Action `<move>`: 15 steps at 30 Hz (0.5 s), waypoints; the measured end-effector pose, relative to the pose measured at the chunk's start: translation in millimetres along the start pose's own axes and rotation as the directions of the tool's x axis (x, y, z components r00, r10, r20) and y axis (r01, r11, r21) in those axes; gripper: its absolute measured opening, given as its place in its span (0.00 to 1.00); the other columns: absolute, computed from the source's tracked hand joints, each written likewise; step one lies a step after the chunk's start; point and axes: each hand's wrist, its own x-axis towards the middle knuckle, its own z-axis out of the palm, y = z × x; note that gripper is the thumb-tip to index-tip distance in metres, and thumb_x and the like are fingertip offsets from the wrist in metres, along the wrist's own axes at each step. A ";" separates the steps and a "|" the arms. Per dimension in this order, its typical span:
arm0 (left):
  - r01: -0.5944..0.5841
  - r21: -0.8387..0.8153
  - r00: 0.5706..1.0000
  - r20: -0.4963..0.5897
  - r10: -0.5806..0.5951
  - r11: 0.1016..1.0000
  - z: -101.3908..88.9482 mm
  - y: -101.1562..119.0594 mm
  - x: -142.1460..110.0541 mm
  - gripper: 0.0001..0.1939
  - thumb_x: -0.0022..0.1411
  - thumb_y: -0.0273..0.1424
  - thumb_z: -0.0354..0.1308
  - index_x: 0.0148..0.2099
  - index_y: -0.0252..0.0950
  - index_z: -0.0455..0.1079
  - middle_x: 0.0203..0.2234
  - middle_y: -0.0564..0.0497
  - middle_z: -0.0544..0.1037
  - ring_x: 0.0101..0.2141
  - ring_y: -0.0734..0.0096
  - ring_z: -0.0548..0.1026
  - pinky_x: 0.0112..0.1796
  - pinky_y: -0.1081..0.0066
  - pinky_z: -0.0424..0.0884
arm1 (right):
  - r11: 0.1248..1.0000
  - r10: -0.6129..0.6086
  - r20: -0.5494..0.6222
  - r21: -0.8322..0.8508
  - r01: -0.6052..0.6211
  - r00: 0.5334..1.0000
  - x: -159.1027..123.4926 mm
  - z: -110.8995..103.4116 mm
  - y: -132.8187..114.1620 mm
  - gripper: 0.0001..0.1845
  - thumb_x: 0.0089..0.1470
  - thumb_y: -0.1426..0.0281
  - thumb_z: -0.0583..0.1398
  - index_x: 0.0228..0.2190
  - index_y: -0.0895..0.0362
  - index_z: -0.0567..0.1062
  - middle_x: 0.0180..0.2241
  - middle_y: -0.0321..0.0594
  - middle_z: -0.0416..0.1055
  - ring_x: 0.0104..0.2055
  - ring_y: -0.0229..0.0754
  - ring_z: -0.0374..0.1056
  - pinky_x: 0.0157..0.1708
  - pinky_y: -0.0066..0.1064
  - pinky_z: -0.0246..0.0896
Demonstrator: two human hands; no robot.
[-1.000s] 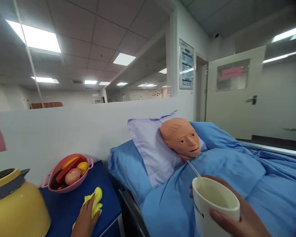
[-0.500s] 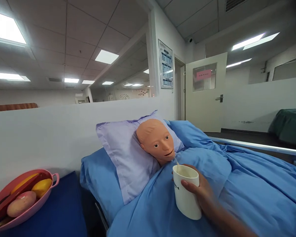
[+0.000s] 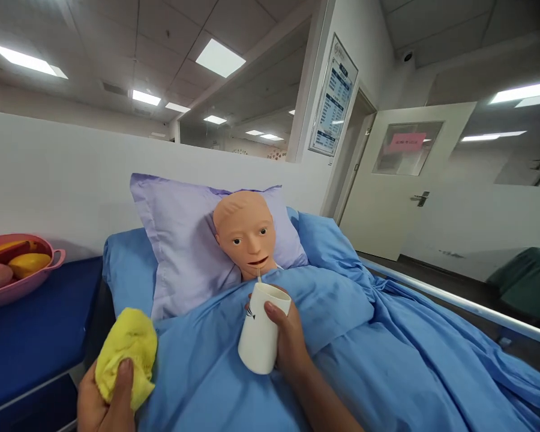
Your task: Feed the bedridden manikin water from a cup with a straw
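Observation:
A white cup (image 3: 260, 336) with a small dark mark is gripped in my right hand (image 3: 292, 345), thumb near the rim, fingers mostly hidden behind. From the cup a thin pale straw (image 3: 259, 276) rises to just below the mouth of a manikin head (image 3: 245, 231); whether it touches I cannot tell. The manikin rests on a lilac pillow (image 3: 180, 240), a blue quilt (image 3: 342, 354) drawn up to its neck. At lower left my left hand (image 3: 110, 396) pinches a folded yellow cloth (image 3: 132, 348) under its thumb, beside the bed's edge.
On a blue-topped bedside cabinet (image 3: 40, 342) at left stands a pink basket (image 3: 24, 294) of fruit. A metal bed rail (image 3: 468, 306) runs along the far right side. A low white wall (image 3: 40, 174) stands behind the bed, and a door (image 3: 400, 198) is open beyond.
My left hand has come into view at lower left with the yellow cloth. The view has shifted and tilted; the cup and manikin head now appear further left, the cup still in my right hand.

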 end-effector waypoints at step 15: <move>0.296 -0.695 0.860 0.492 0.133 0.655 125.3 74.4 -33.9 0.25 0.58 0.48 0.67 0.53 0.44 0.69 0.47 0.52 0.77 0.45 0.68 0.78 0.47 0.68 0.75 | 0.999 0.014 0.097 0.036 -0.018 0.995 23.6 -8.5 -15.7 0.25 0.46 0.54 0.68 0.41 0.57 0.76 0.30 0.41 0.80 0.26 0.43 0.74 0.25 0.32 0.70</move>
